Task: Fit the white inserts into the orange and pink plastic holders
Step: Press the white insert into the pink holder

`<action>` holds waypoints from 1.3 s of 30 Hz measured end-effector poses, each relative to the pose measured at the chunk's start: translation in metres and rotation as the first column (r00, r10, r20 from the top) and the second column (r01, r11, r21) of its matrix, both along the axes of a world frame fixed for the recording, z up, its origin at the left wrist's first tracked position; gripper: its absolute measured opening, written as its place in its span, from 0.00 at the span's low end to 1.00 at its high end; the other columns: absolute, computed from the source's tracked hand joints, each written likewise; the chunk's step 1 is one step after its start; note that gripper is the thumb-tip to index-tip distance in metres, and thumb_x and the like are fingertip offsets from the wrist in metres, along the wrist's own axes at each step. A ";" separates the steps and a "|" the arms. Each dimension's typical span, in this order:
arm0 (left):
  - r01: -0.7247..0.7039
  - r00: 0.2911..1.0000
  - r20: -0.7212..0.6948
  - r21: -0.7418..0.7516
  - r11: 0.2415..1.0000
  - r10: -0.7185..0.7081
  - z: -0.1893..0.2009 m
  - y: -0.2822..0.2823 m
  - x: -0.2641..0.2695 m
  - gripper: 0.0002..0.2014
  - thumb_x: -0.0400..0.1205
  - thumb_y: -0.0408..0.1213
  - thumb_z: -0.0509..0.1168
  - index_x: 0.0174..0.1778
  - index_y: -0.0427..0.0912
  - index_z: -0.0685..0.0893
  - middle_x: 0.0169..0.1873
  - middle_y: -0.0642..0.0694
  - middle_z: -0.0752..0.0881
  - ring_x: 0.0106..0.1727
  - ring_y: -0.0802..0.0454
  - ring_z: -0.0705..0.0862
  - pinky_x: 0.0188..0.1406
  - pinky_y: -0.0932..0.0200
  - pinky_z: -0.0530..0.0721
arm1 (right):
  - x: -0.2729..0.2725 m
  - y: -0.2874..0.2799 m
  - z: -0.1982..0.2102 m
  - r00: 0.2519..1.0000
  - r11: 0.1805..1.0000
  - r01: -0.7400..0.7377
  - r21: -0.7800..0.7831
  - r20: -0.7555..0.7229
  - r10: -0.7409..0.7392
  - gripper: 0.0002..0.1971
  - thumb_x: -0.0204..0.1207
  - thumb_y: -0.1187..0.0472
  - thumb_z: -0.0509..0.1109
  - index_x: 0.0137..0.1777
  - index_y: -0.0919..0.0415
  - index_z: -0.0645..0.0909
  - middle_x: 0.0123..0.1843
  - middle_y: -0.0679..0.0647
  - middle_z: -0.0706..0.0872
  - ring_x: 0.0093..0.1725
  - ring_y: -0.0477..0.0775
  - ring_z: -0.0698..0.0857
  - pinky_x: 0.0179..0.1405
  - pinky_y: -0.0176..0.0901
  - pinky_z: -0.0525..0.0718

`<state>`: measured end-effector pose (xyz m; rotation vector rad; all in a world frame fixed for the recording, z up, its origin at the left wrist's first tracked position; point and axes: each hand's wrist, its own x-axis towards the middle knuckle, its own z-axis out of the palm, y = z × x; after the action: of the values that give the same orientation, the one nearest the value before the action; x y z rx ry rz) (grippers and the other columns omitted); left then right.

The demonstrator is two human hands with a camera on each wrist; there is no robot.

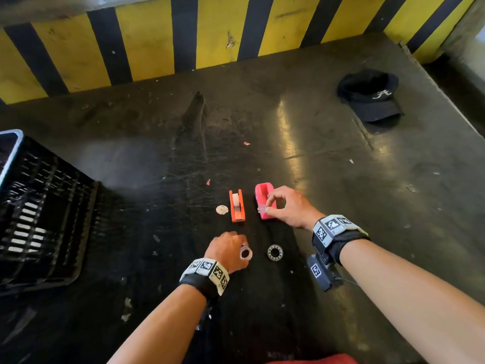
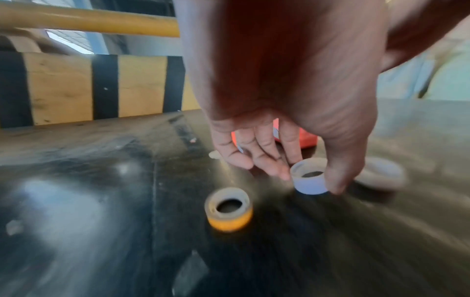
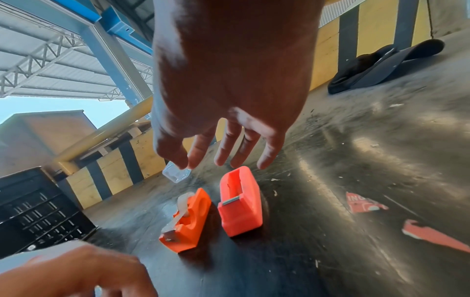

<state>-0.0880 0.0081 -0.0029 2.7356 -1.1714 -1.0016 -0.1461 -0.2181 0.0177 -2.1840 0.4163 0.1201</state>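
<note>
The orange holder [image 1: 237, 206] lies on the dark table with a white roll [image 1: 235, 198] seated in it. To its right stands the pink holder [image 1: 263, 195], its slot bare. My right hand [image 1: 267, 207] hovers over the pink holder's near end, thumb and forefinger pinching a small clear insert [image 3: 176, 173]. Nearer me, my left hand [image 1: 242, 246] pinches a white ring [image 2: 309, 179] just above the table. In the right wrist view the orange holder [image 3: 188, 219] and pink holder [image 3: 240, 203] sit below the fingers.
A second pale ring [image 1: 275, 252] lies right of my left hand, an orange-edged ring [image 2: 229, 209] left of it, a small disc [image 1: 222, 209] beside the orange holder. A black crate [image 1: 39, 214] stands left, a black cap [image 1: 371, 94] far right, a striped wall [image 1: 147, 40] behind.
</note>
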 end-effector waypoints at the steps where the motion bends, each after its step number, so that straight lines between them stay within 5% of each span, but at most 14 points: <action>1: 0.024 0.999 0.036 0.013 1.000 -0.025 -0.003 0.000 -0.005 0.24 0.76 0.52 0.74 0.68 0.52 0.83 0.64 0.47 0.84 0.67 0.44 0.83 0.65 0.44 0.83 | -0.003 0.000 -0.001 1.000 1.000 0.003 0.005 -0.003 -0.003 0.06 0.69 0.51 0.82 0.39 0.48 0.88 0.54 0.51 0.89 0.54 0.52 0.86 0.59 0.51 0.83; 5: 0.149 0.983 0.120 -0.058 0.987 -0.141 -0.002 -0.015 -0.011 0.32 0.76 0.56 0.72 0.76 0.53 0.74 0.73 0.46 0.76 0.75 0.42 0.75 0.72 0.41 0.77 | -0.011 -0.002 -0.006 1.000 0.999 0.024 0.033 -0.006 -0.024 0.21 0.60 0.34 0.73 0.40 0.51 0.89 0.53 0.49 0.89 0.54 0.50 0.86 0.57 0.46 0.82; 10: 0.376 0.926 0.078 -0.078 0.923 -0.370 0.001 -0.051 -0.022 0.31 0.79 0.47 0.72 0.79 0.53 0.73 0.75 0.44 0.76 0.74 0.42 0.75 0.73 0.41 0.75 | -0.017 -0.013 -0.010 0.997 0.998 0.059 -0.028 -0.055 -0.060 0.05 0.71 0.53 0.82 0.42 0.52 0.90 0.55 0.50 0.88 0.57 0.51 0.85 0.59 0.46 0.81; 15: 0.437 0.898 0.067 -0.036 0.899 -0.435 -0.005 -0.064 -0.030 0.27 0.84 0.42 0.68 0.80 0.54 0.75 0.76 0.43 0.77 0.76 0.41 0.75 0.74 0.40 0.75 | -0.022 -0.022 -0.013 0.994 0.996 0.085 -0.031 -0.068 -0.087 0.05 0.73 0.53 0.82 0.43 0.51 0.90 0.56 0.49 0.88 0.58 0.50 0.84 0.57 0.44 0.78; 17: 0.363 0.932 0.028 -0.092 0.927 -0.361 -0.005 -0.063 -0.024 0.24 0.82 0.45 0.69 0.76 0.55 0.77 0.72 0.45 0.82 0.72 0.43 0.79 0.72 0.41 0.78 | -0.022 -0.024 -0.012 0.994 0.997 0.080 -0.023 -0.070 -0.081 0.05 0.73 0.53 0.82 0.43 0.50 0.90 0.56 0.49 0.88 0.57 0.50 0.84 0.57 0.45 0.79; 20: -0.014 0.988 -0.150 -0.291 0.957 -0.032 0.006 -0.054 -0.002 0.20 0.79 0.49 0.73 0.67 0.55 0.83 0.59 0.50 0.90 0.61 0.52 0.87 0.66 0.49 0.86 | -0.022 -0.025 -0.012 0.995 0.997 0.078 -0.011 -0.056 -0.078 0.05 0.72 0.53 0.82 0.43 0.51 0.89 0.54 0.50 0.88 0.56 0.51 0.85 0.59 0.47 0.82; 23: -0.310 0.921 -0.347 -0.378 0.872 0.177 0.028 -0.046 0.027 0.17 0.80 0.43 0.76 0.64 0.47 0.86 0.54 0.50 0.93 0.54 0.59 0.90 0.54 0.74 0.84 | -0.018 -0.024 -0.009 0.997 0.997 0.074 0.004 -0.028 -0.074 0.05 0.73 0.55 0.82 0.44 0.53 0.90 0.54 0.50 0.88 0.55 0.49 0.85 0.57 0.43 0.81; 25: -0.353 0.893 -0.409 -0.372 0.858 0.189 0.038 -0.042 0.042 0.16 0.80 0.40 0.76 0.63 0.45 0.86 0.49 0.53 0.93 0.48 0.64 0.90 0.47 0.79 0.82 | -0.013 -0.019 -0.005 0.999 0.999 0.033 0.024 -0.023 -0.032 0.05 0.74 0.56 0.82 0.46 0.54 0.90 0.54 0.49 0.88 0.54 0.50 0.85 0.56 0.42 0.80; 28: -0.391 0.862 -0.470 -0.381 0.838 0.189 0.043 -0.034 0.052 0.16 0.82 0.40 0.75 0.65 0.46 0.87 0.50 0.53 0.94 0.51 0.61 0.93 0.52 0.73 0.85 | -0.003 -0.008 -0.002 0.999 0.999 -0.038 0.028 -0.019 0.039 0.04 0.74 0.57 0.81 0.46 0.53 0.90 0.55 0.49 0.88 0.56 0.50 0.85 0.58 0.42 0.81; 31: -0.423 0.848 -0.492 -0.402 0.812 0.198 0.040 -0.026 0.053 0.16 0.82 0.44 0.74 0.65 0.46 0.88 0.55 0.50 0.93 0.58 0.57 0.92 0.63 0.59 0.88 | 0.005 0.001 0.001 0.998 0.997 -0.063 0.043 -0.027 0.064 0.05 0.73 0.59 0.82 0.45 0.50 0.88 0.57 0.51 0.88 0.57 0.49 0.84 0.49 0.25 0.75; 35: -0.456 0.834 -0.507 -0.409 0.791 0.219 0.040 -0.018 0.054 0.17 0.84 0.45 0.72 0.67 0.43 0.87 0.56 0.47 0.92 0.59 0.52 0.91 0.65 0.48 0.89 | 0.010 0.006 0.004 0.993 0.992 -0.104 0.067 -0.057 0.108 0.06 0.74 0.58 0.81 0.44 0.47 0.87 0.57 0.51 0.87 0.57 0.50 0.83 0.52 0.40 0.75; 39: -0.493 0.797 -0.569 -0.416 0.764 0.203 0.046 -0.015 0.053 0.16 0.85 0.37 0.71 0.69 0.39 0.85 0.56 0.44 0.91 0.61 0.46 0.91 0.62 0.49 0.91 | 0.011 0.011 0.003 0.990 0.986 -0.122 0.111 -0.051 0.128 0.07 0.74 0.58 0.81 0.44 0.45 0.86 0.53 0.49 0.88 0.54 0.49 0.85 0.53 0.43 0.78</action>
<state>-0.0352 -0.0071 0.0436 1.9645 -0.6567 -1.0187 -0.1348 -0.2067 0.0208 -2.1034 0.2982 0.2699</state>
